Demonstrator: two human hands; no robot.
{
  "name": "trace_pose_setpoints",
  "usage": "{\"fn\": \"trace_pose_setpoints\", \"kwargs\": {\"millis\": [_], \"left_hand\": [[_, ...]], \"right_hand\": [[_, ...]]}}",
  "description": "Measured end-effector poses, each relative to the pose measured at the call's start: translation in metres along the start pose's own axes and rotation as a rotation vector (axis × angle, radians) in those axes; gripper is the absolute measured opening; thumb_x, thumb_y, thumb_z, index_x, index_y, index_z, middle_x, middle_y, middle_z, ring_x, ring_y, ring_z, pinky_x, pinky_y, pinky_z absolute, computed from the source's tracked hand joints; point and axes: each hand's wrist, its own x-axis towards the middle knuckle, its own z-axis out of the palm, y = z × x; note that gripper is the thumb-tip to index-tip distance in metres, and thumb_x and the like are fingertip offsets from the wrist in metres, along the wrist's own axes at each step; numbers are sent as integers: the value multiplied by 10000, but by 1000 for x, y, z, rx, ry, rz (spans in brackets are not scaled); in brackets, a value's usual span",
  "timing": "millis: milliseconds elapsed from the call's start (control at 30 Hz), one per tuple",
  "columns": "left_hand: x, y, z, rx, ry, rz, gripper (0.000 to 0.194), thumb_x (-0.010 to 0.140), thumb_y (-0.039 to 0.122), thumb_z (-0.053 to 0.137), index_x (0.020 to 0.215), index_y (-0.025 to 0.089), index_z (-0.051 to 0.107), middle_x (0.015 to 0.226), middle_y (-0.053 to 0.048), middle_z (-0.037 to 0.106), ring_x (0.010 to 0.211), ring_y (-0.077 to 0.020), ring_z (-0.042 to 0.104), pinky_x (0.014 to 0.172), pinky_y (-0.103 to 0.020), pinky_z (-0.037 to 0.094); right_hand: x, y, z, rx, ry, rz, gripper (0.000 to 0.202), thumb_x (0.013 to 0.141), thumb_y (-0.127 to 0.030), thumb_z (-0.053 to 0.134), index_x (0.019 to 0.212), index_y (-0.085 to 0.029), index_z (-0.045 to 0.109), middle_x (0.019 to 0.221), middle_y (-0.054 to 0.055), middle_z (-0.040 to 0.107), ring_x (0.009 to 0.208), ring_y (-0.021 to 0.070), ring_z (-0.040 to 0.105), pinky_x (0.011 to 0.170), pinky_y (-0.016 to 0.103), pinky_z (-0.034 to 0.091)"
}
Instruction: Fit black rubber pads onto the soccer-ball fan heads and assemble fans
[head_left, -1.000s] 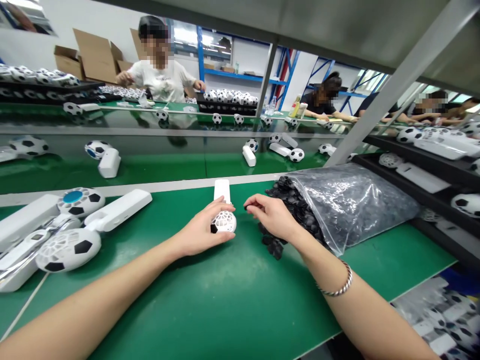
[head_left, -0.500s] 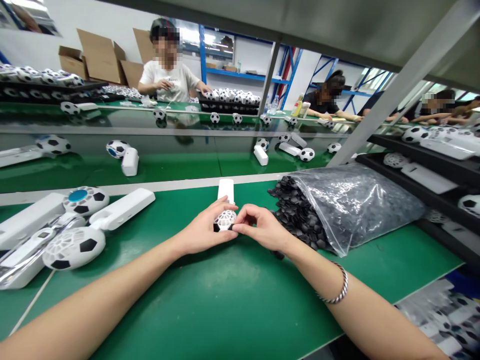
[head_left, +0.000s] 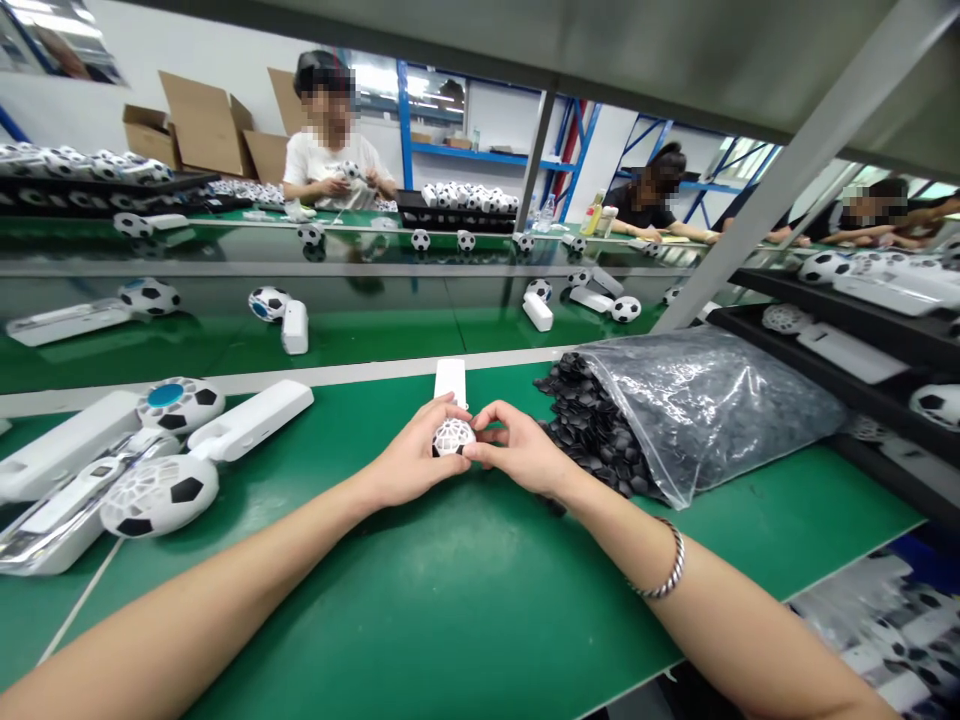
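Observation:
A handheld fan with a round, football-patterned head [head_left: 454,437] and a white handle [head_left: 450,380] lies on the green table, its handle pointing away from me. My left hand [head_left: 415,447] is closed around the left side of the head, with the thumb along its near edge. At the head's right edge my right hand [head_left: 510,445] is pinched, thumb and forefinger touching it. Whatever is between those fingertips is hidden. White lattice and black patches show on the head. Just right of my right hand, loose black patches [head_left: 592,420] spill from a clear plastic bag [head_left: 705,400].
Several similar fans [head_left: 161,495] lie at the left. Beyond the table edge, a green conveyor [head_left: 390,335] bears more fans. Black trays [head_left: 840,345] of fans are stacked at the right, near a slanted metal post [head_left: 780,180]. Co-workers sit across the line.
My right fingertips have shifted slightly up along the head's right edge, and the head has turned a little. Fans on the conveyor have moved right. The co-worker opposite now holds a ball-shaped head.

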Motion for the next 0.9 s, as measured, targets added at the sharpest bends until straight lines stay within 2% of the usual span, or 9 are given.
{"fn": "trace_pose_setpoints", "kwargs": {"millis": [100, 167, 233, 300, 367, 500, 633, 733, 900], "left_hand": [[-1, 0, 1, 7, -30, 23, 410, 699, 251, 589, 1090, 221, 470, 1349, -89, 331, 1328, -247, 156, 1057, -425, 198], [-3, 0, 3, 39, -12, 34, 440, 688, 272, 614, 1101, 234, 469, 1316, -84, 342, 1311, -255, 187, 1057, -426, 200], [-4, 0, 5, 93, 56, 20, 501, 643, 329, 671, 1100, 248, 483, 1232, -79, 368, 1253, -276, 262, 1045, -437, 223], [-5, 0, 7, 130, 106, -9, 562, 587, 382, 719, 1092, 260, 504, 1133, -68, 382, 1166, -286, 333, 1018, -455, 262], [-5, 0, 6, 109, 96, -18, 581, 576, 375, 730, 1100, 259, 509, 1081, -62, 382, 1101, -274, 378, 992, -450, 301], [-4, -1, 1, 7, 12, 79, 574, 604, 198, 681, 1140, 249, 482, 1100, -59, 397, 1087, -236, 409, 986, -394, 325], [-4, -2, 0, -13, 21, 82, 621, 590, 172, 673, 1168, 254, 460, 1157, -63, 414, 1125, -247, 381, 996, -393, 307], [-4, -2, 2, -18, 63, 8, 594, 596, 256, 701, 1147, 249, 481, 1136, -67, 433, 1105, -259, 398, 976, -406, 322], [-2, -5, -2, -41, 29, 9, 593, 599, 166, 642, 1160, 221, 456, 1153, -65, 446, 1050, -241, 461, 912, -364, 385]], "right_hand": [[1, -10, -13, -323, 5, -26, 212, 776, -394, 543, 795, -190, 487, 789, 3, 563, 738, 134, 554, 643, 259, 436], [0, -16, -28, -678, 116, -22, 234, 817, -412, 480, 790, -186, 537, 813, 24, 567, 778, 153, 549, 684, 280, 421], [-2, -19, -44, -1005, 247, 73, 222, 789, -401, 526, 814, -185, 568, 884, 56, 570, 827, 189, 554, 687, 298, 408], [-4, -17, -56, -1188, 265, 209, 211, 750, -370, 577, 851, -185, 583, 911, 77, 573, 812, 213, 570, 641, 299, 401], [-4, -12, -63, -1225, 199, 230, 155, 755, -316, 570, 844, -191, 593, 870, 72, 589, 762, 209, 586, 605, 293, 393], [-1, 3, -68, -1187, 167, 46, 25, 727, -191, 571, 729, -203, 592, 742, 61, 616, 660, 203, 599, 554, 296, 387], [-2, 8, -68, -1241, 209, -9, 122, 723, -124, 524, 667, -214, 583, 697, 87, 631, 620, 234, 604, 512, 323, 371], [-5, 6, -68, -1311, 212, 35, 205, 739, -70, 432, 741, -203, 589, 745, 104, 629, 666, 249, 613, 526, 331, 375], [-4, -3, -65, -1216, 200, -25, 250, 778, -81, 379, 861, -182, 593, 848, 85, 591, 722, 207, 604, 613, 314, 414]]}}
